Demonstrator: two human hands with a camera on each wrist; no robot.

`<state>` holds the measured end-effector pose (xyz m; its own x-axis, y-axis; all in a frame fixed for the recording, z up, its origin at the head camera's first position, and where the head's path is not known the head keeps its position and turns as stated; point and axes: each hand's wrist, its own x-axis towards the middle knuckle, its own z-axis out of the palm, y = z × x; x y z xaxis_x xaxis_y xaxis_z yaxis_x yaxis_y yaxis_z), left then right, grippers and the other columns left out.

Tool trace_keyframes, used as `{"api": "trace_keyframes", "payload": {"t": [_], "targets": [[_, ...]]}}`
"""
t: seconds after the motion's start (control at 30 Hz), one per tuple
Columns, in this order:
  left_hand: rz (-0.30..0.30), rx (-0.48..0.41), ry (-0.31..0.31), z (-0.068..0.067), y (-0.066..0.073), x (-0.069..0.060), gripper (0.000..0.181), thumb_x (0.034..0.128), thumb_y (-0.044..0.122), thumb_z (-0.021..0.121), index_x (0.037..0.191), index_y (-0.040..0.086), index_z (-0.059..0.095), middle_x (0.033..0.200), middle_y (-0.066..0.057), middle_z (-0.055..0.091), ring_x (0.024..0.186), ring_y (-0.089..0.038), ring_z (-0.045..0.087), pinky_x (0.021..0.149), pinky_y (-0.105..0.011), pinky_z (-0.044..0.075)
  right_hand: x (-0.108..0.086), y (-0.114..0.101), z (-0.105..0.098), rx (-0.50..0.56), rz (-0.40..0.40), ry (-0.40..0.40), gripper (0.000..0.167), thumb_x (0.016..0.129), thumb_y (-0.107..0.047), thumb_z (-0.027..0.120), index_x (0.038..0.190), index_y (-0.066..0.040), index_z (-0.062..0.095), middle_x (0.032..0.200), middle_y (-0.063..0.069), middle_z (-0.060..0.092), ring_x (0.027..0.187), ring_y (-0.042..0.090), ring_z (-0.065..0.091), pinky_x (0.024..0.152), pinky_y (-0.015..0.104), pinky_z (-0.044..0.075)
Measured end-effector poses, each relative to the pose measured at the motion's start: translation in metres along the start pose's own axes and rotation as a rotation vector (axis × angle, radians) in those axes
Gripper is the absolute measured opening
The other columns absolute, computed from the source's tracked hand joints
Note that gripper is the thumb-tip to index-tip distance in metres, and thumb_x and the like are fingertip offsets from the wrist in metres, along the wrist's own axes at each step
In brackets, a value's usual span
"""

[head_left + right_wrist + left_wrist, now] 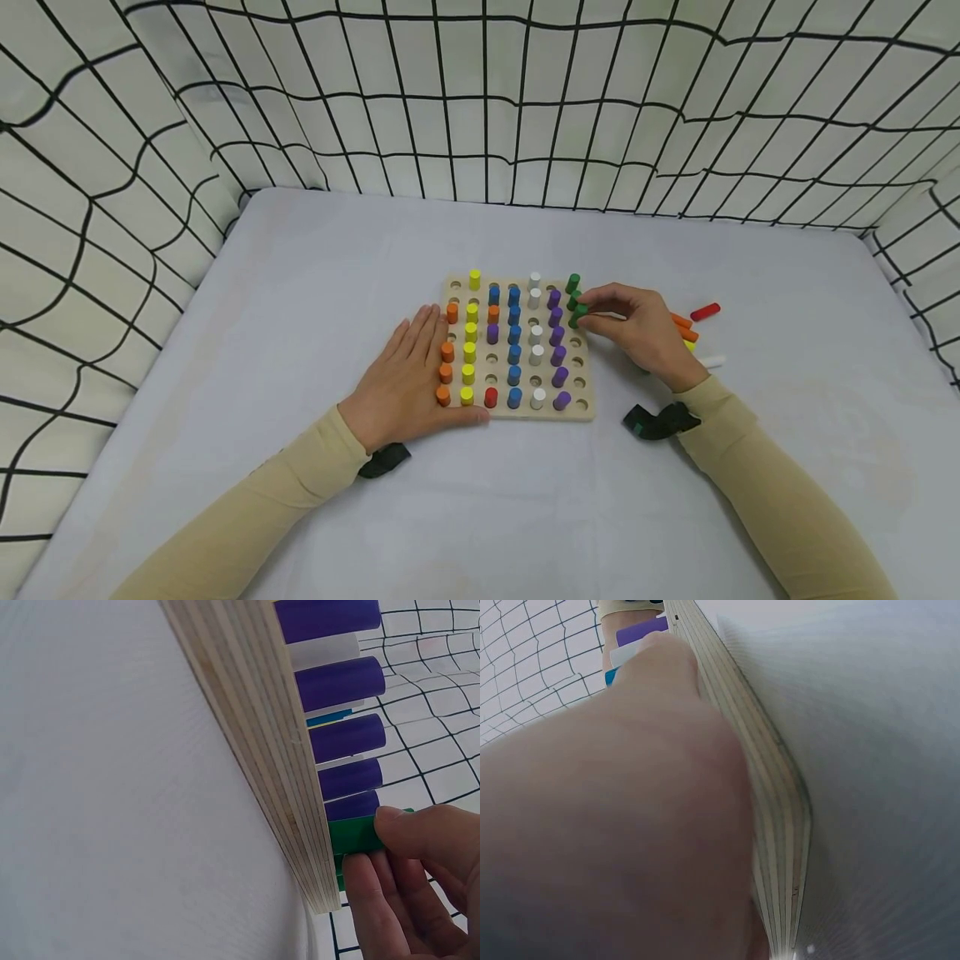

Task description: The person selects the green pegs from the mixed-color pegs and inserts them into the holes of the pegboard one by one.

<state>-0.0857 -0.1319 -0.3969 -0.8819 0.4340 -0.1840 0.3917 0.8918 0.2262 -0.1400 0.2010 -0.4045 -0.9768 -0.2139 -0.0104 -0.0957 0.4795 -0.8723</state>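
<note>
White tabletop underneath, with a wooden board lying flat on it: stiff, perhaps light enough to slide, so best steadied by the edges. Along its left edge, left hand laid flat, fingers straight, clasping nothing, thumb stretched along the near edge. At the far right, right hand with grip nearly closed, thumb and fingers pinching 1 green peg in the rightmost column, nearest of 3 in that colour. Lower end at the board; fully seated or not, cannot tell. Likely light, hard, slightly slippery; best held near the top.
</note>
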Motion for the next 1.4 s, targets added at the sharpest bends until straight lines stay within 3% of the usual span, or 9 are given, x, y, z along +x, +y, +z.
{"api": "trace_keyframes", "payload": {"t": [0.2,0.7,1.4], "targets": [[0.002,0.008,0.000,0.000,0.000,0.000,0.133,0.0801,0.088,0.058,0.164,-0.003,0.008,0.175,-0.021,0.004,0.165,-0.038,0.005,0.135,-0.053,0.011,0.000,-0.001,-0.001,0.026,0.011,-0.004,0.029,0.093,-0.018,0.078,0.120,-0.008,0.072,0.123,0.012,0.073,0.109,0.004,0.071,0.094,0.010,0.055],[-0.001,-0.006,0.005,0.000,-0.001,-0.001,0.133,0.0805,0.087,0.059,0.164,-0.003,0.009,0.175,-0.021,0.005,0.164,-0.039,0.006,0.135,-0.054,0.012,-0.001,-0.005,-0.003,0.029,0.030,0.009,0.029,0.092,-0.022,0.080,0.118,-0.010,0.073,0.121,0.010,0.074,0.112,0.007,0.071,0.094,0.009,0.054],[0.015,-0.001,0.028,0.000,-0.001,-0.001,0.132,0.0805,0.086,0.059,0.164,-0.003,0.011,0.175,-0.021,0.008,0.164,-0.039,0.008,0.135,-0.053,0.013,-0.008,-0.011,-0.020,0.021,-0.025,0.072,0.030,0.093,-0.018,0.079,0.120,-0.006,0.073,0.118,0.008,0.074,0.102,0.000,0.072,0.091,0.012,0.058]]}}
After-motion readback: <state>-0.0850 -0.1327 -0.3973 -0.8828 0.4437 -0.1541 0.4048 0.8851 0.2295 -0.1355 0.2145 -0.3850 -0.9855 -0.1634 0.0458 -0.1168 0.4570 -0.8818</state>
